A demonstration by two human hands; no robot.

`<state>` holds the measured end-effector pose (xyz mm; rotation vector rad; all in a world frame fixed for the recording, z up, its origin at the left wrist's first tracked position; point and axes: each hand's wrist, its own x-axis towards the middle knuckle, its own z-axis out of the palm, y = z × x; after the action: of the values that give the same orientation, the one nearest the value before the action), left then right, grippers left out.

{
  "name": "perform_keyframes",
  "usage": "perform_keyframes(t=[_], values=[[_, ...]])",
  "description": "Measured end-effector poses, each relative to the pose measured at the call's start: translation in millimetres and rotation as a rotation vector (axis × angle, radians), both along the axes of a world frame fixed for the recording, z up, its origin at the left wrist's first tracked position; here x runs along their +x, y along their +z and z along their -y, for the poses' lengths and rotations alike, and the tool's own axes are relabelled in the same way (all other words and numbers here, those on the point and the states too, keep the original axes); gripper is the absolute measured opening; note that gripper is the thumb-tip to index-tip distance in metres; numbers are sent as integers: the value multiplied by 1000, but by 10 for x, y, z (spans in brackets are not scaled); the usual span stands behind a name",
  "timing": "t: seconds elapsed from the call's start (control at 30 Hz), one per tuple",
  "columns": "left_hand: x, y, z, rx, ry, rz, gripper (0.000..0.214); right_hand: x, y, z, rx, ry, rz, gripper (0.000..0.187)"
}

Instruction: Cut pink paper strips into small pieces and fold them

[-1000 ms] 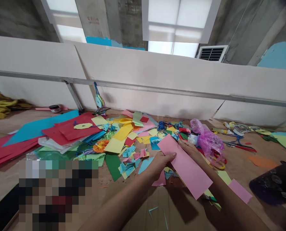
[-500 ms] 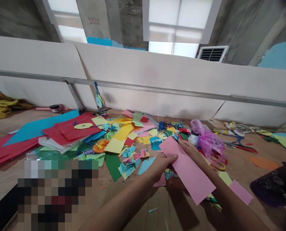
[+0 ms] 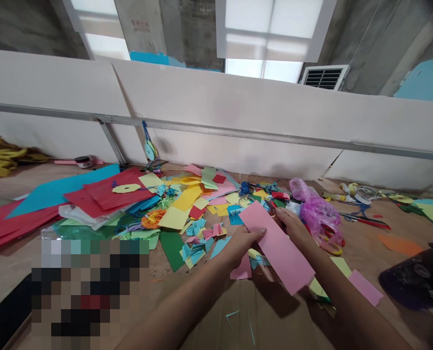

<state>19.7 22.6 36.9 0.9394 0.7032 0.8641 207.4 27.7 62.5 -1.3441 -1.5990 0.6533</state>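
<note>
A long pink paper strip [image 3: 280, 250] is held above the brown table [image 3: 267, 321], slanting from upper left to lower right. My left hand [image 3: 243, 244] pinches its left edge with the thumb on top. My right hand [image 3: 292, 224] grips its right edge near the upper end. Under and around the strip lie several coloured paper scraps [image 3: 198, 228].
Big red sheets [image 3: 103, 194] and a blue sheet [image 3: 59, 192] lie at left. A crumpled pink plastic bag [image 3: 316, 214] sits just right of my hands. Scissors [image 3: 364, 219] and tape rolls [image 3: 360, 194] lie far right, a dark object [image 3: 417, 277] at the right edge. White boards [image 3: 238, 121] stand behind.
The pink strip has shifted slightly left and toward me, and its lower end sits a little higher. Both hands keep their hold on it.
</note>
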Motion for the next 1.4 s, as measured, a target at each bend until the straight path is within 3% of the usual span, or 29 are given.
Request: perform_keyframes(t=[0.2, 0.3, 0.43, 0.53, 0.63, 0.73, 0.87, 0.97, 1.1, 1.17, 1.23, 1.4], values=[[-108, -13, -191, -4, 171, 12, 43, 128, -210, -129, -135, 52, 200, 27], [-153, -17, -292, -38, 250, 23, 42, 172, -265, -140, -125, 121, 259, 18], [-203, -24, -373, -50, 310, 60, 42, 199, -153, -133, -77, 100, 86, 34], [-217, -33, -394, -54, 342, 62, 46, 161, -37, -97, -208, 129, -115, 59], [-221, -51, -406, -39, 366, 43, 50, 66, -11, -43, -279, 197, -241, 48], [-222, -75, -409, -38, 372, 16, 53, -36, -48, 7, -166, 132, -169, 35], [-201, -90, -361, -60, 354, -25, 55, -96, -49, 73, 215, -60, 162, 15], [-159, -70, -280, -76, 191, 1, 54, -103, -33, 121, 460, -165, 458, 16], [-106, -32, -194, -89, -68, 88, 49, -159, -72, 164, 565, -140, 702, 21], [-97, -31, -195, -97, -21, 138, 44, -206, -96, 175, 592, -55, 745, 22], [-99, -40, -226, -140, 112, 146, 40, -239, -106, 176, 607, 20, 713, 26], [-115, -38, -311, -186, 303, 208, 35, -190, -61, 139, 485, 55, 427, 39]])
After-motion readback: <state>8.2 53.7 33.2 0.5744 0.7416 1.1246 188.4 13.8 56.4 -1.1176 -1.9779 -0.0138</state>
